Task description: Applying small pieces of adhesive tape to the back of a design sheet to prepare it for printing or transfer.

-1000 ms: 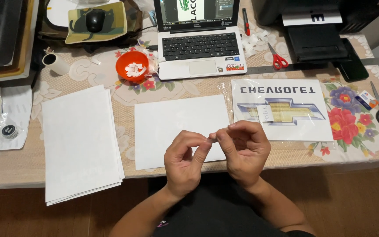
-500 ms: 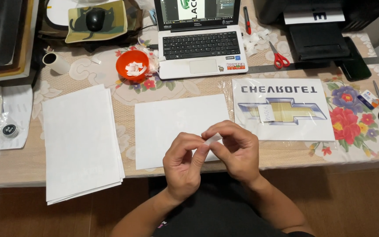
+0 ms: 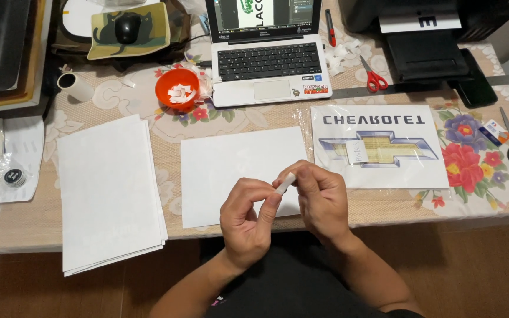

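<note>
A floral-clothed counter [image 3: 266, 121] holds a blank white sheet [image 3: 237, 171] at its near edge, a paper stack [image 3: 110, 191] left, a printed emblem sheet [image 3: 378, 144] right. Over the near edge, the left hand [image 3: 247, 221] and right hand [image 3: 319, 197] meet, each grip pinching a small white strip [image 3: 286, 181].

1. Both forearms are seen bare; no sleeves are worn on them.
2. No rings or watch are seen on the left hand [image 3: 247, 219] or right hand [image 3: 321, 200].
3. Dark clothing is worn below.
</note>
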